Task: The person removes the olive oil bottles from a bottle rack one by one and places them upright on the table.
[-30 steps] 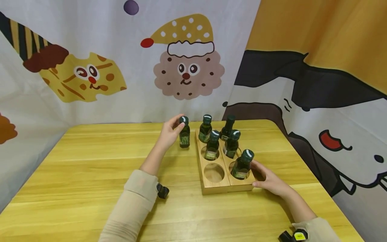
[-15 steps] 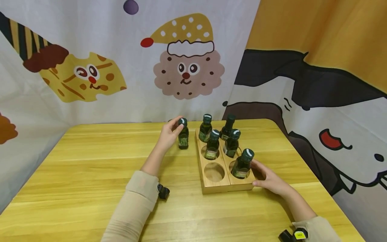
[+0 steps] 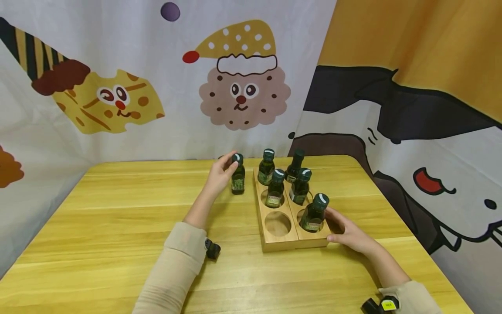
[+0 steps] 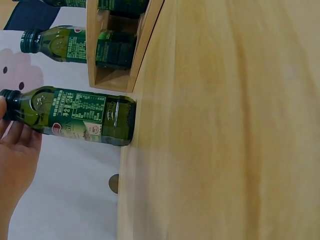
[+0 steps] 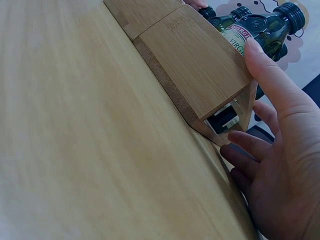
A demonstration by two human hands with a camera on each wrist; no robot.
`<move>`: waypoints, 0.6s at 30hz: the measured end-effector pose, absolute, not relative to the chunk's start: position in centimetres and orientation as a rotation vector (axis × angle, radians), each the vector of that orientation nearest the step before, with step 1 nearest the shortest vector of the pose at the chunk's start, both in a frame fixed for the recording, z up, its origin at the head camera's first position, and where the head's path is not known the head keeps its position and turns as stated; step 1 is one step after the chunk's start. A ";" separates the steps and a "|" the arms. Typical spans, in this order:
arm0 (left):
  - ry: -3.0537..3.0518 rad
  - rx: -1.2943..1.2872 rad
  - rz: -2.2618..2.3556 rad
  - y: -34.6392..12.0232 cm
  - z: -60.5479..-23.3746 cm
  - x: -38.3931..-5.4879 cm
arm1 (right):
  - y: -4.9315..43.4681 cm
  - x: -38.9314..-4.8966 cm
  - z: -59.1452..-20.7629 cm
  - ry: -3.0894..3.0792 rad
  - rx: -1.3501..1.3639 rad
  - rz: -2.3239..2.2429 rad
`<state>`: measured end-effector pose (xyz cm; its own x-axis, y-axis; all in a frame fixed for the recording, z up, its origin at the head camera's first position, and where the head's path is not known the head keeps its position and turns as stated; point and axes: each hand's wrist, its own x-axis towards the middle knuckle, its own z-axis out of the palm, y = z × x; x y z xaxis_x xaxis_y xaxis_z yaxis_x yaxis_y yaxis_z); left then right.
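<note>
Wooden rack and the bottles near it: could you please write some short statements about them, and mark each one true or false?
1. The left grip holds a green bottle at its cap end. True.
2. Five other bottles sit in the wooden rack. True.
3. The held green bottle is inside the wooden rack. False: it is outside, to the left of it.
4. The right grip is at the near right corner of the wooden rack. True.
5. Every hole of the wooden rack has a bottle in it. False: the near left hole is empty.
</note>
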<state>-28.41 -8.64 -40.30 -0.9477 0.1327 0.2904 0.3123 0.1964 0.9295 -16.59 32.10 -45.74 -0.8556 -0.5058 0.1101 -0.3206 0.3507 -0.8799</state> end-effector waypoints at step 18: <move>-2.096 -0.543 -1.848 -6.8 -33.4 -23.0 | 32.2 -16.6 -45.7 2.428 -0.726 -1.511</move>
